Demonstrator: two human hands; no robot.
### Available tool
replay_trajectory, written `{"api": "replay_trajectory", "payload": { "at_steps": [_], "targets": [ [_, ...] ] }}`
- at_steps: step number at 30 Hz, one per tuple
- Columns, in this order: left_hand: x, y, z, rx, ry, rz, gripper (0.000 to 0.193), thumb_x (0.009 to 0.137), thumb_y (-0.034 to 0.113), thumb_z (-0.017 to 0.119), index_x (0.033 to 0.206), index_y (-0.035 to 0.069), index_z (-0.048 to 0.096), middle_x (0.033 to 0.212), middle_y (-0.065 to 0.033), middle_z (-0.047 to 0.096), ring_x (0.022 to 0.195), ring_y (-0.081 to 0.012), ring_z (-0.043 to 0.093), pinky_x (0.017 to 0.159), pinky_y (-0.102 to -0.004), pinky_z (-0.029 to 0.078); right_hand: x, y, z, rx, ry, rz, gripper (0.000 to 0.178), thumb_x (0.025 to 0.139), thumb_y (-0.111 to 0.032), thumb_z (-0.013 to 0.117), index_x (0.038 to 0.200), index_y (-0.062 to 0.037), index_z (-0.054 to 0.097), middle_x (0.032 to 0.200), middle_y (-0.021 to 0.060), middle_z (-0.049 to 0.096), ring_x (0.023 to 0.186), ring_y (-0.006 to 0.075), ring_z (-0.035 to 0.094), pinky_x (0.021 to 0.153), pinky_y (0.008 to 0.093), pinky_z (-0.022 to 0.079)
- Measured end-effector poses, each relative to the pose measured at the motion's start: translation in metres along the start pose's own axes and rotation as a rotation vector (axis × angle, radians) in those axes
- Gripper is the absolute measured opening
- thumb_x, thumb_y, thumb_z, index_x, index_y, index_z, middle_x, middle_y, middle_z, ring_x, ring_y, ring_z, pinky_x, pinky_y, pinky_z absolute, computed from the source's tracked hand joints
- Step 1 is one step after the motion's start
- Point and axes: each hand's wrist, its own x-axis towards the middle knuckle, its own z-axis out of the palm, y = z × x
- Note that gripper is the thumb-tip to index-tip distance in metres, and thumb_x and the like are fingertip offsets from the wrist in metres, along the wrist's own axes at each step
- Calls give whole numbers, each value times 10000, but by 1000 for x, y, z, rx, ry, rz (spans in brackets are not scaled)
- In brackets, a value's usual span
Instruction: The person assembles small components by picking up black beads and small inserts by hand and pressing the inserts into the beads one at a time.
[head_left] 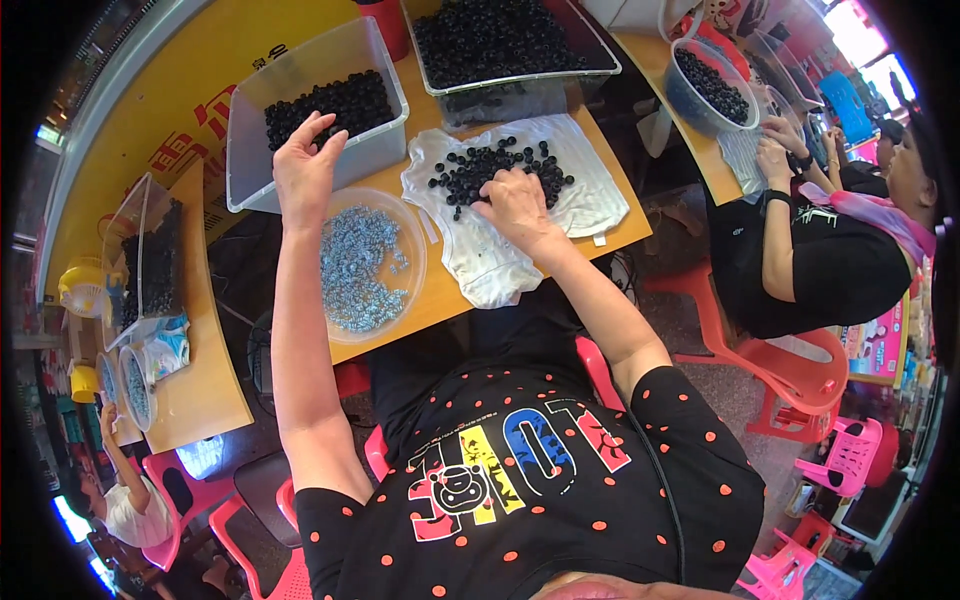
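Observation:
My left hand (305,165) is raised over the near left corner of a clear plastic tub (245,155). Its thumb and fingers are apart, with nothing seen in them. Inside that tub lie many small black round pieces (355,100). My right hand (515,205) rests palm down on a loose heap of similar black pieces (475,170), some showing a centre hole. Its fingers are spread, their tips partly hidden among the pieces. Under the heap, a crumpled white cloth (485,265) hangs slightly over the table's near edge. Below my left hand, a round clear tray (420,270) holds small light-blue pieces (360,265).
A larger clear tub (520,80) of black pieces stands behind the cloth on the wooden table (445,310). To the right, a co-worker (815,240) handles items beside a bowl (745,120). Another table (205,400) is at left, with a person (135,510) near it. A red chair (790,375) stands right.

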Motion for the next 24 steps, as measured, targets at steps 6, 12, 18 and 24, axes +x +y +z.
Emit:
{"api": "replay_trajectory", "payload": {
  "at_steps": [6,12,18,24],
  "targets": [
    [-77,6,36,-25,-104,2,204,830,51,651,1032,46,677,1125,-106,646,938,-113,586,820,-250,462,-4,21,1,303,33,70,92,720,-187,694,781,-120,712,811,52,627,865,237,583,776,369,438],
    [-155,-22,66,-368,-148,-291,131,867,38,633,985,-7,671,903,-16,661,774,-43,563,711,-193,457,-5,28,1,181,58,-142,113,727,-127,694,838,-136,712,828,24,602,857,233,570,756,362,437],
    [-183,-26,69,-381,-201,-404,135,862,6,617,985,-21,667,920,-46,671,836,-88,608,787,-224,480,1,32,5,81,-9,-235,146,726,-107,685,869,-133,701,848,25,583,870,237,556,765,359,440],
    [-185,-25,73,-489,-189,-447,144,865,33,627,995,-21,659,909,-60,675,811,-108,631,762,-231,500,-6,34,5,144,39,-231,128,754,-115,672,881,-109,685,851,25,579,876,236,546,779,360,427]
  ]
}}
